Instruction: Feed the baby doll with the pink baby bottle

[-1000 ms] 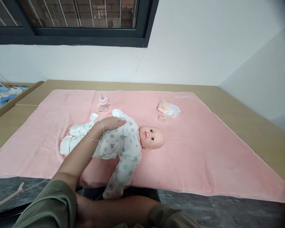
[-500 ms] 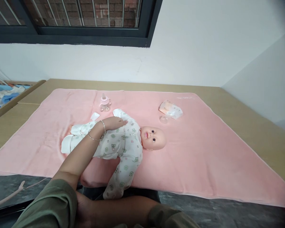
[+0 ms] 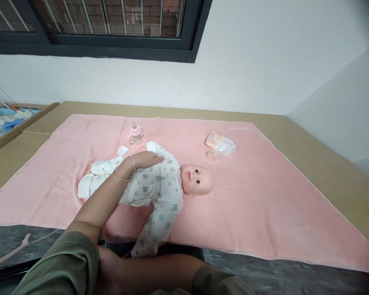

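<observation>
Left hand [image 3: 146, 159] lies flat, fingers open, on the chest of the baby doll [image 3: 147, 184], gripping nothing, likely just steadying it. Right hand [image 3: 109, 266] sits low at the blanket's [image 3: 264, 205] near edge, grip unreadable. Doll lies face-up mid-blanket toward the near edge; feeding bottle [image 3: 135, 134] and packet [image 3: 220, 143] sit near the far edge.

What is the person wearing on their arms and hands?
Both arms have olive-green sleeves pushed up near the elbows, so the forearms are bare. The left wrist wears two thin silver bangles, one loose and round, one snug by the left hand. No gloves, and no rings that I can make out. The right hand has nothing on it either.
</observation>
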{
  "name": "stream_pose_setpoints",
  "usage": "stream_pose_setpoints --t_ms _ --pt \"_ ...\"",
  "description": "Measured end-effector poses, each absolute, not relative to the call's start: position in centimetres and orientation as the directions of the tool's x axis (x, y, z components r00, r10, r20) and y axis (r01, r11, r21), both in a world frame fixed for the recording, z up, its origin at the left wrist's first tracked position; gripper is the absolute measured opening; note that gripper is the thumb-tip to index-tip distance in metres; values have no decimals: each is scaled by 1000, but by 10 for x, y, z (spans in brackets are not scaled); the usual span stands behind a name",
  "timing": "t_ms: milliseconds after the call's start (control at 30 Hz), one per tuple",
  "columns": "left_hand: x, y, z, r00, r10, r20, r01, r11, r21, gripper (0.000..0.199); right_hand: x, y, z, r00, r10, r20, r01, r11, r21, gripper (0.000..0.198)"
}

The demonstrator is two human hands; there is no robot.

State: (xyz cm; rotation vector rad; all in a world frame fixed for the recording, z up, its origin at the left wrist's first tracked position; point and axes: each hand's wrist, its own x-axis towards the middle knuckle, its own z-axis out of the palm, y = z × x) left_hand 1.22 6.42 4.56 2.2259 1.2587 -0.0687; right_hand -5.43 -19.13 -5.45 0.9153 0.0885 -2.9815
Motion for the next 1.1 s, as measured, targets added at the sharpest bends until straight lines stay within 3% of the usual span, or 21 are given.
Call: stream_pose_setpoints --t_ms 267,400,600,867,1100 --pt "11 65 43 557 773 -304 796 -393 461 62 -59 -190 -65 -679 -122 -724 145 -989 31 58" --pt "11 65 43 561 771 -301 793 -396 463 60 -61 -191 -68 -720 -62 -691 92 -996 -6 59" --pt "10 66 42 558 773 -303 796 -394 460 61 -57 -189 -58 -545 -186 -817 134 -982 135 63" --pt "11 66 42 554 772 -312 797 -384 465 66 -55 -192 -60 -541 -175 -823 29 -981 190 58" --pt "11 68 40 552 776 -307 798 -383 466 64 -47 -196 -68 -618 -122 -777 39 -991 125 62"
